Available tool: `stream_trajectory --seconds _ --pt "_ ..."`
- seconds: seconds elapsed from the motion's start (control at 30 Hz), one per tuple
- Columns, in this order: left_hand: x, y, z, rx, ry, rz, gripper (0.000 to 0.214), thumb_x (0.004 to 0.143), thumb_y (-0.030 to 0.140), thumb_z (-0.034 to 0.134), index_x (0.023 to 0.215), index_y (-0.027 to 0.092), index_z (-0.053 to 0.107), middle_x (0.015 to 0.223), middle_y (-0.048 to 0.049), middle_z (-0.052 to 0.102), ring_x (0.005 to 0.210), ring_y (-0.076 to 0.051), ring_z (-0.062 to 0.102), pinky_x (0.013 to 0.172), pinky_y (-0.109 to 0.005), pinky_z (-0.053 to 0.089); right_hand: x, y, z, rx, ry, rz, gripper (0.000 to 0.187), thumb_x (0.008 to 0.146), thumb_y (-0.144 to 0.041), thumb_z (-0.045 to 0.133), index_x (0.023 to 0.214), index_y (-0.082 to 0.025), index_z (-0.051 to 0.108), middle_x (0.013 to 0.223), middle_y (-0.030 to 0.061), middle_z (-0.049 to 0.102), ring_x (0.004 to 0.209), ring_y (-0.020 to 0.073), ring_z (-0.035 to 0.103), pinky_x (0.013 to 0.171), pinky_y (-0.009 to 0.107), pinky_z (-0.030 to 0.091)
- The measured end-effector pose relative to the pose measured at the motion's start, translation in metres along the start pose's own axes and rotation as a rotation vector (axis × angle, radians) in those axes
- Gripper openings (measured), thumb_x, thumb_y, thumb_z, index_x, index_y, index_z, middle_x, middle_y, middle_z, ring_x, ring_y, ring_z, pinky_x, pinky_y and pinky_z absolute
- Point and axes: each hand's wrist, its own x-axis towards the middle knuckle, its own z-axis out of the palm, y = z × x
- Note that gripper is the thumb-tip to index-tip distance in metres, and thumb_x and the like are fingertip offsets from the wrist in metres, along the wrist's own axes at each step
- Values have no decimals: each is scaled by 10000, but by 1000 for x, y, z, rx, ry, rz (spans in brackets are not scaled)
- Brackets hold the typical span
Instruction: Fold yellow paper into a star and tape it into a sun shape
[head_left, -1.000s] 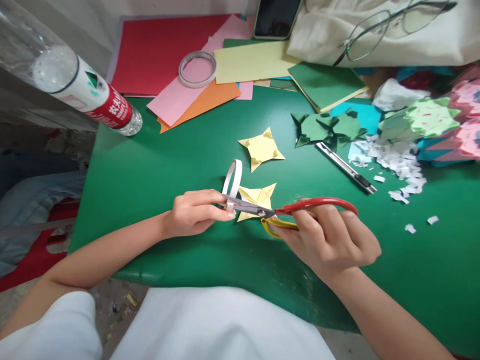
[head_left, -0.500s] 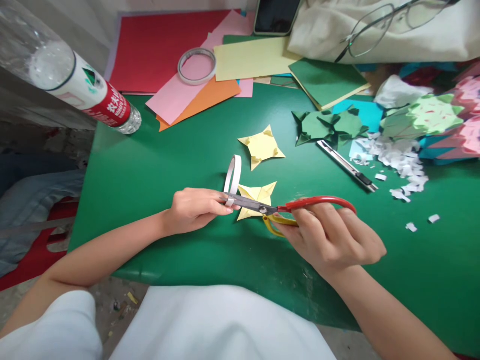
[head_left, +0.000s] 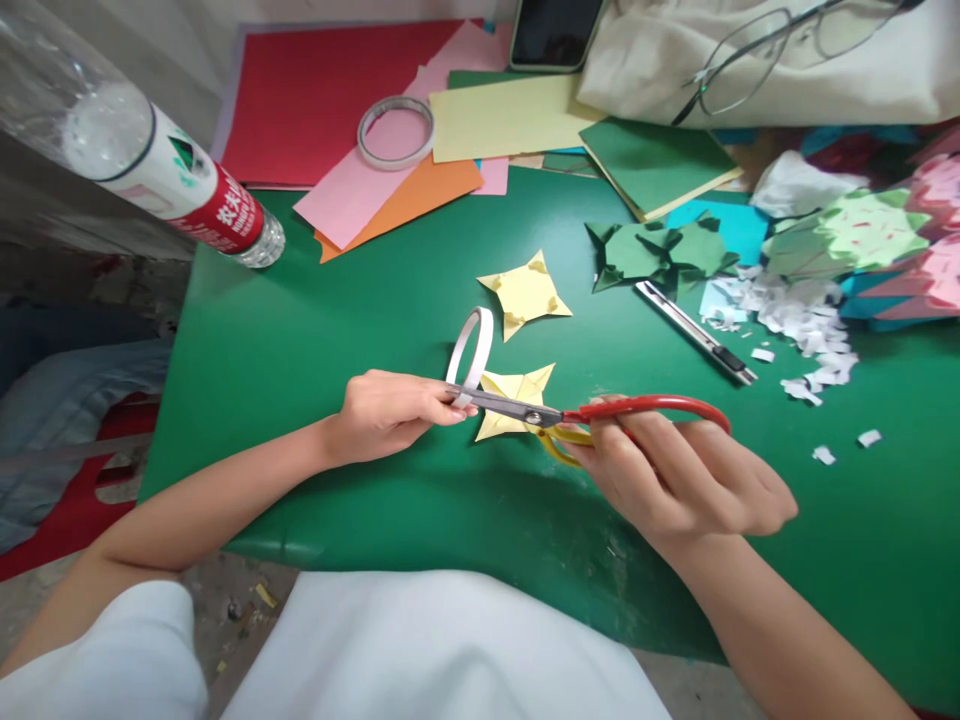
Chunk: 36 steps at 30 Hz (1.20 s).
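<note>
My left hand (head_left: 397, 412) pinches a roll of white tape (head_left: 484, 345), which stands on edge above its fingertips. In my right hand (head_left: 686, 475) is a pair of scissors (head_left: 534, 417) with one red and one yellow handle. Their blades point left and lie across the tape at my left fingertips. Behind the blades, a folded yellow paper star (head_left: 517, 390) rests on the table, partly hidden by them. A second yellow paper star (head_left: 523, 294) lies farther back.
Coloured paper sheets (head_left: 330, 100) and another tape roll (head_left: 395, 132) are at the back of the green table (head_left: 345, 300). A plastic bottle (head_left: 187, 180) stands left. To the right are a utility knife (head_left: 694, 332), green folded paper (head_left: 637, 252) and white scraps (head_left: 802, 320).
My right hand and the scissors have shifted slightly to the right, and the handles are closer together. The tape roll has turned a little, showing a wider ring. My left hand is nearly still.
</note>
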Motion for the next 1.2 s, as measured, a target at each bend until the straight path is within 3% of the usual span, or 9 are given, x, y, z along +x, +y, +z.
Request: stream_trajectory --seconds 0.4,0.5,0.53,0.6,0.7,0.8,0.87,1.0,1.2 --pt "3 -1 0 78 16 27 113 875 83 652 812 174 631 829 -19 788 839 -131 766 750 -125 605 -3 -1 -3 -24 -55 14 313 757 -269 713 484 -234 566 522 -29 604 435 99 327 430 223 227" --pt "1 -2 0 110 14 49 112 886 106 644 804 181 630 836 -13 788 815 -122 766 747 -137 609 -6 6 -3 0 -20 96 296 792 -332 717 555 -218 583 522 13 602 469 114 381 436 238 246" --pt "0 -3 0 130 12 48 107 893 110 636 813 181 634 849 -17 788 822 -121 765 758 -146 611 -7 9 -2 6 -116 156 266 841 -354 681 629 -205 621 568 42 633 504 125 437 458 247 289" --pt "-2 -5 0 192 20 30 99 903 104 615 843 176 644 890 -34 788 861 -122 762 784 -161 610 -9 14 0 39 -13 251 305 867 -401 660 649 -192 611 570 62 642 493 122 461 475 255 301" --pt "-4 -10 0 343 77 -8 100 900 86 610 861 168 650 927 -44 785 887 -117 755 812 -176 600 -7 18 3 23 -407 564 373 825 -528 670 695 -182 625 687 102 714 563 175 587 498 276 296" --pt "-4 -14 2 473 121 -63 98 891 77 620 858 162 654 941 -44 777 901 -117 746 832 -193 589 -3 18 5 44 -750 779 410 919 -542 502 949 -162 652 902 146 740 759 238 668 526 297 278" --pt "-3 -17 2 511 98 -120 90 884 76 626 849 152 657 976 -58 766 934 -131 735 851 -215 584 -2 17 6 61 -847 813 407 942 -521 455 1026 -155 614 981 165 719 808 247 663 538 305 255" --pt "0 -17 2 520 33 -176 66 877 96 637 858 155 660 1063 -75 732 1005 -158 706 885 -259 576 -4 16 9 -40 -941 876 345 880 -505 538 963 -172 570 888 138 691 647 218 597 515 293 168" --pt "1 -10 0 525 68 -26 144 838 94 647 943 192 647 1050 -70 685 980 -187 671 835 -320 588 0 15 8 -43 -1104 866 312 885 -467 545 971 -167 544 921 145 668 575 208 554 514 293 132"
